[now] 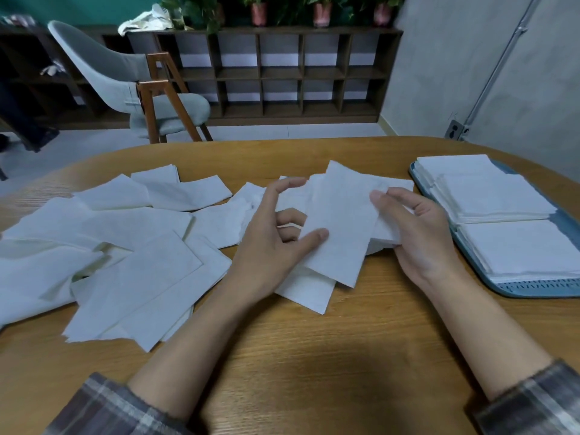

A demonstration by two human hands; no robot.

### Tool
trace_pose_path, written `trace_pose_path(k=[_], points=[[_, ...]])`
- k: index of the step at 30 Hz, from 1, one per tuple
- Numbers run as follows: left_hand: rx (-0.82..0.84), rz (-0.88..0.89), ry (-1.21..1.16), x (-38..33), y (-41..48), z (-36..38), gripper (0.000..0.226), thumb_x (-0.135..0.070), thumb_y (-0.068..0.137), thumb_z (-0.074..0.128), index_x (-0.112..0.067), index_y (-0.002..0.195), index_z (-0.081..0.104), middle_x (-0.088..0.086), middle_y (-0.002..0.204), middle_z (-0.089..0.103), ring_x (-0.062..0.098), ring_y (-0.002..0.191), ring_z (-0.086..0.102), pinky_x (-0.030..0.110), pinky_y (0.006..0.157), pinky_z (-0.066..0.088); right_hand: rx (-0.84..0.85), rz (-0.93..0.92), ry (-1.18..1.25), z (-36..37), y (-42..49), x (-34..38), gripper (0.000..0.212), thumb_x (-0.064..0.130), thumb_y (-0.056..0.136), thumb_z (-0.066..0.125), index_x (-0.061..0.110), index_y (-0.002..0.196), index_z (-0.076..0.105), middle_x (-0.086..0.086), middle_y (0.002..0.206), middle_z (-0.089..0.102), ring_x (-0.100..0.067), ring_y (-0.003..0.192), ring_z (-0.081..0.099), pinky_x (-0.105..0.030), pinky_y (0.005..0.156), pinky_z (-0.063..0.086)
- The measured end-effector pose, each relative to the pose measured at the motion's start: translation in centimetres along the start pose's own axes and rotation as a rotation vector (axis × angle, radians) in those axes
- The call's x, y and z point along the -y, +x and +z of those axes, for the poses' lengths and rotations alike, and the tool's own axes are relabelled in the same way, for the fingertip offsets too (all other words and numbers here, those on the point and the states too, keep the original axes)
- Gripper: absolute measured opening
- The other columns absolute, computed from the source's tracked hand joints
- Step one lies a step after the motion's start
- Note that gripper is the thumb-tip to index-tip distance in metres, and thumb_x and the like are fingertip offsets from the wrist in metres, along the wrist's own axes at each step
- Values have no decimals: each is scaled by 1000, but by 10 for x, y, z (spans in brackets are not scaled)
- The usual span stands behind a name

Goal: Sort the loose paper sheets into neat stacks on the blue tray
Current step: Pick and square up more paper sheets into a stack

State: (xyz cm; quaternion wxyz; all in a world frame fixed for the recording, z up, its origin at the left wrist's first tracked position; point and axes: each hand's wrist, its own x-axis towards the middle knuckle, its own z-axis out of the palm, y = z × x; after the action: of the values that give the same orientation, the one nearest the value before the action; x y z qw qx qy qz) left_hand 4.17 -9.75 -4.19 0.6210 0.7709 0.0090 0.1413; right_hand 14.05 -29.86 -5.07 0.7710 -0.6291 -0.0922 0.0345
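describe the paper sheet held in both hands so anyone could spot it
On the light wooden table, look between the scattered white paper sheets at left and the blue plastic tray at right. The narrow white sheet there is pinched by the left hand and right hand; unlike its neighbours, it is lifted and tilted.

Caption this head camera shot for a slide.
Left hand and right hand hold paper sheets beside a blue tray of neat stacks.

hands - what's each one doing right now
Left hand: thumb and fingers pinch the top sheet.
Right hand: fingers curled round a bundle of sheets under it.
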Motion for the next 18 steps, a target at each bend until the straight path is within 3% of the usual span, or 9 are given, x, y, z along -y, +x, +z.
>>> trace_pose_path(k=[3, 5, 7, 10, 13, 15, 18], points=[[-170, -5, -15, -3, 3, -8, 56, -23, 90, 83, -38, 135, 54, -10, 89, 75, 5, 72, 71, 21, 64, 53, 63, 54, 4, -3, 1, 0, 5, 16, 94, 76, 12, 94, 80, -10, 104, 80, -23, 95, 74, -41, 90, 53], [-232, -4, -43, -3, 4, -13, 52, -22, 91, 83, -34, 133, 57, -9, 92, 77, 12, 73, 73, 24, 63, 55, 154, 105, -17, -4, 0, -1, 12, 17, 93, 76, 10, 100, 82, -14, 110, 79, -26, 101, 74, -38, 90, 54], [-243, -5, -25, -3, 5, -16, 49, -22, 90, 83, -34, 131, 59, -9, 91, 77, 14, 70, 70, 25, 62, 55, 245, 144, -16, -2, -2, 0, 24, 20, 90, 75, 8, 109, 80, -15, 115, 78, -26, 102, 73, -31, 86, 56], [-182, -5, -2, -5, 5, -16, 47, -18, 89, 84, -30, 129, 62, -4, 87, 76, 2, 65, 63, 16, 57, 47, 330, 174, -21, 1, -3, 1, 43, 26, 84, 75, 10, 124, 73, -13, 122, 76, -21, 101, 73, -26, 80, 56], [-169, -35, -13, -3, 5, -16, 42, -20, 90, 83, -33, 125, 65, 4, 95, 77, 11, 82, 73, 25, 65, 53, 336, 179, -60, 1, -5, 3, 40, 23, 87, 76, 19, 125, 71, -5, 114, 77, -16, 93, 73, -22, 71, 56], [-206, -48, 13, 1, 7, -19, 33, -24, 92, 82, -38, 118, 68, 5, 100, 75, 17, 94, 72, 33, 73, 54, 308, 164, -120, 1, -5, 3, 30, 18, 93, 75, 24, 122, 73, -1, 118, 78, -16, 95, 74, -24, 76, 56], [-178, -18, 173, 8, 7, -19, 20, -23, 95, 76, -35, 109, 69, -10, 103, 71, 5, 99, 64, 27, 82, 48, 277, 121, -242, 0, -4, -2, 27, 18, 94, 77, 30, 118, 76, 4, 125, 75, -18, 110, 74, -36, 97, 54]])
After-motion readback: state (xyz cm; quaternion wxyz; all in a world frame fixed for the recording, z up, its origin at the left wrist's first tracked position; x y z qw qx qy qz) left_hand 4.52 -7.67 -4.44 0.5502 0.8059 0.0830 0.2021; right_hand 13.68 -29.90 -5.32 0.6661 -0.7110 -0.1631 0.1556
